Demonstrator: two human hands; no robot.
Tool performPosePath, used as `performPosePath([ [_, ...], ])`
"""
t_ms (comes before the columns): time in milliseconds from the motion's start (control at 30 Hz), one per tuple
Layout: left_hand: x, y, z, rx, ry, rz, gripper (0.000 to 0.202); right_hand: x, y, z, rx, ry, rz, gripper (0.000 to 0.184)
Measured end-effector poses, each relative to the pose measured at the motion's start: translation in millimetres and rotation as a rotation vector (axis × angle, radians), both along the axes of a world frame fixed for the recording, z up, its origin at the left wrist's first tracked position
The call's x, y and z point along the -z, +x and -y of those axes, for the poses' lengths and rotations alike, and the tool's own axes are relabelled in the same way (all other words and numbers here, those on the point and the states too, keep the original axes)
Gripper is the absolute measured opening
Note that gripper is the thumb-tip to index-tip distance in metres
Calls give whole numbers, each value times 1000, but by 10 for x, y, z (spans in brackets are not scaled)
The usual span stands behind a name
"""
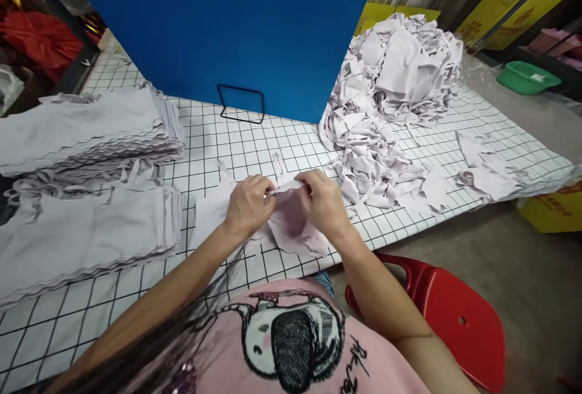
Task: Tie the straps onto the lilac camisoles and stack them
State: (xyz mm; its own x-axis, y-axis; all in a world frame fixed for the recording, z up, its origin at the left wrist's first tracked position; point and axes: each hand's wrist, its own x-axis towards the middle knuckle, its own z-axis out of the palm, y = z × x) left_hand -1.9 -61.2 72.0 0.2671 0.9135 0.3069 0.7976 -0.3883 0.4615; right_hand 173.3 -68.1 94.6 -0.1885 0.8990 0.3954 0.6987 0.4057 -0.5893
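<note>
A pale lilac strappy garment [291, 224] is stretched between my two hands above the table, its lower part hanging down onto the cloth. My left hand [251, 203] pinches one end of its upper edge, and my right hand [321, 200] pinches the other. Beneath and to the left lies another flat pale garment [210, 215], partly covered by my left hand. Thin straps [278, 165] stick up behind my hands.
Neat stacks of pale garments [100, 215] fill the table's left side. A loose heap [404, 73] of similar pieces spreads to the right. A blue panel [236, 24] with a black wire frame [240, 120] stands ahead. A red stool [464, 321] is at lower right.
</note>
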Motion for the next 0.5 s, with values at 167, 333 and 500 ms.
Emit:
performPosePath([
  [167, 55, 125, -40, -29, -137, -57, 7, -738, 251, -80, -44, 183, -90, 20],
  [333, -162, 12, -73, -46, -388, 118, 12, -1362, 547, -188, 181, 542, -73, 20],
  [500, -609, -313, -284, -121, -518, 348, 24, -1702, 703, -250, 309, 587, 15, 22],
])
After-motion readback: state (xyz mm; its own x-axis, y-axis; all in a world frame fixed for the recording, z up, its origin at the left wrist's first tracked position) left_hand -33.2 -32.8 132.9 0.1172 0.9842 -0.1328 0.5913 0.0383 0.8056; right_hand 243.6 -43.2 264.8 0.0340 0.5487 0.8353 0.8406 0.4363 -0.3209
